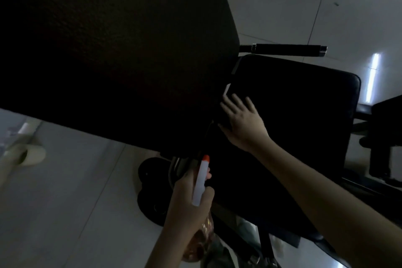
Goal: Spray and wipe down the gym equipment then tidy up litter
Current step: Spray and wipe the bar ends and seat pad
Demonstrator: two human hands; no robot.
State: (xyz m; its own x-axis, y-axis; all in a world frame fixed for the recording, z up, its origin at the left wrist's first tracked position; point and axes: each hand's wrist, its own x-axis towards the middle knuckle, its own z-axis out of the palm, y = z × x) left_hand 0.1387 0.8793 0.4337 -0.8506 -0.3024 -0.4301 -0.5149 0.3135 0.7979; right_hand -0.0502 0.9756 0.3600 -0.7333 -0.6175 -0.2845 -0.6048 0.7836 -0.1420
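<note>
A black padded gym bench fills the view: its large backrest (113, 50) at upper left and its seat pad (300, 98) to the right. My right hand (243, 122) lies flat on the near-left part of the seat pad, fingers spread and straight. A small white patch (227, 89) shows just past the fingertips; what it is cannot be told. My left hand (191, 198) grips a spray bottle (201, 180) with a white head and an orange nozzle, which points up toward the gap between backrest and seat.
A black foam-covered handle bar (287, 50) sticks out behind the seat. Dark round weights (152, 191) sit on the pale tiled floor (76, 202) under the bench. A pale roll-like object (28, 154) lies at far left. More black frame parts (387, 137) stand at right.
</note>
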